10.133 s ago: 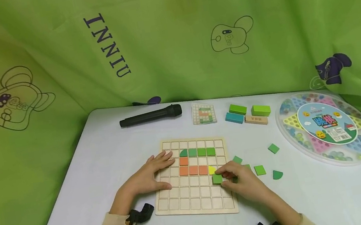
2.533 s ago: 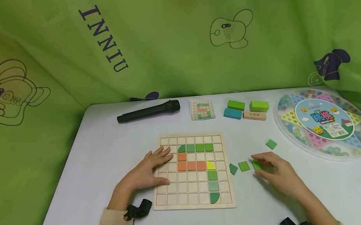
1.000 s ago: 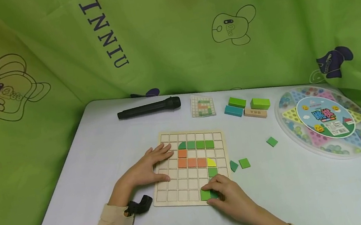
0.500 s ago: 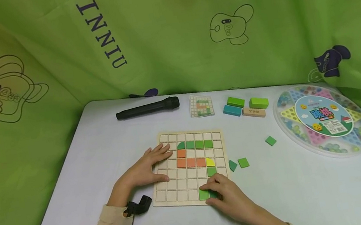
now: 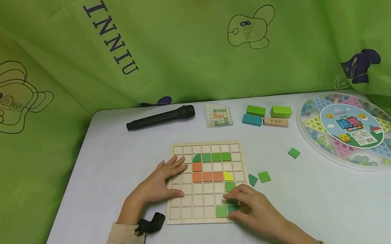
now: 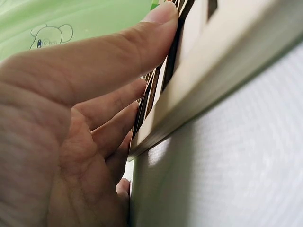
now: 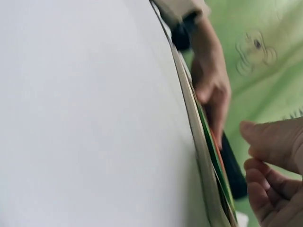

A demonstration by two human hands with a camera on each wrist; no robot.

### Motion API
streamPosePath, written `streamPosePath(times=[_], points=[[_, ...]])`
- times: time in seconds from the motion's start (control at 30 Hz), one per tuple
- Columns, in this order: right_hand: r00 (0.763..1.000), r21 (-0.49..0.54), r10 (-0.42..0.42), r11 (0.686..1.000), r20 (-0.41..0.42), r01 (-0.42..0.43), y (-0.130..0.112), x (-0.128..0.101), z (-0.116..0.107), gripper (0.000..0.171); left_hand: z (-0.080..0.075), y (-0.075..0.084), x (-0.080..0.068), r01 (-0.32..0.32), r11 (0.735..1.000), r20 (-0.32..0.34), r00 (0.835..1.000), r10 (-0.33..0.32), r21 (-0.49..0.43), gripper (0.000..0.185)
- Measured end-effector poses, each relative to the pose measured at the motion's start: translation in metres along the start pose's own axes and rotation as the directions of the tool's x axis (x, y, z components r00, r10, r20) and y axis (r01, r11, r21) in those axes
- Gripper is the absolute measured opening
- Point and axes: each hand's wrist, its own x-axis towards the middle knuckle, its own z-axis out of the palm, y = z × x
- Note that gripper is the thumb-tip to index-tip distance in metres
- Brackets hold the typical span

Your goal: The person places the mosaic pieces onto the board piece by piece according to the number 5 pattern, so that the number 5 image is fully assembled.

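My left hand (image 5: 161, 183) rests on the left side of a wooden grid board (image 5: 197, 211), fingers spread; the left wrist view shows its thumb (image 6: 142, 42) on the board's edge. Over the lower right cells hovers my right hand (image 5: 257, 210), fingers bent loosely with nothing between them, as the right wrist view also shows. A green square tile (image 5: 221, 211) lies in the bottom row beside a dark green rounded tile (image 5: 233, 208), partly hidden by the fingers. Higher up are a row of green tiles (image 5: 216, 158), orange tiles (image 5: 207, 177) and a yellow rounded tile (image 5: 228, 175).
Right of the board lie a dark green rounded tile (image 5: 253, 180) and green squares (image 5: 264, 176) (image 5: 294, 153). Along the back are a black microphone (image 5: 160, 117), a pattern card (image 5: 218, 115) and several blocks (image 5: 280, 112). A round marble game box (image 5: 352, 131) stands far right.
Several green tiles have been set in the lower right cells. Most recently my right hand laid a green square in the bottom row, let go and drew back slightly right. My left hand stayed put.
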Motion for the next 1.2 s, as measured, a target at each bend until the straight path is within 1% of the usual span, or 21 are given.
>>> streamPosePath(times=[0.17,0.37,0.43,0.53,0.67,0.8,0.93,1.07,1.2], points=[[0.994,-0.064,0.086,0.994,-0.062,-0.090,0.018,0.001,-0.028,0.042,0.000,0.000,0.000,0.000,1.000,0.003,1.000,0.000,0.006,0.083],[0.975,-0.129,0.188,0.971,-0.117,-0.202,0.046,-0.003,-0.061,0.042,0.000,0.000,-0.001,0.002,1.000,0.002,1.000,-0.002,0.005,0.083],[0.969,-0.151,0.215,0.961,-0.120,-0.232,0.056,-0.006,-0.067,0.042,0.001,0.000,-0.001,0.000,1.000,0.001,1.000,0.000,0.003,0.083],[0.964,-0.178,0.243,0.949,-0.104,-0.259,0.069,-0.009,-0.070,0.040,0.001,0.000,-0.001,-0.003,1.000,0.000,1.000,0.003,-0.002,0.082],[0.966,-0.190,0.242,0.948,-0.087,-0.255,0.079,-0.010,-0.068,0.036,0.000,0.000,-0.001,-0.005,1.000,-0.004,1.000,0.005,-0.005,0.082],[0.968,-0.200,0.235,0.948,-0.087,-0.248,0.079,-0.009,-0.066,0.032,0.001,-0.001,-0.002,-0.007,1.000,-0.008,1.000,0.007,-0.002,0.082],[0.965,-0.201,0.247,0.944,-0.093,-0.261,0.073,-0.009,-0.065,0.028,0.002,-0.002,-0.002,-0.008,1.000,-0.003,1.000,0.008,0.003,0.082],[0.967,-0.144,0.241,0.957,-0.086,-0.251,0.059,-0.008,-0.060,0.027,0.001,-0.002,-0.002,-0.007,1.000,-0.002,1.000,0.007,-0.002,0.082],[0.980,-0.072,0.189,0.978,-0.069,-0.194,0.039,-0.003,-0.048,0.029,0.000,-0.001,-0.001,-0.012,1.000,0.000,1.000,0.012,0.004,0.082]])
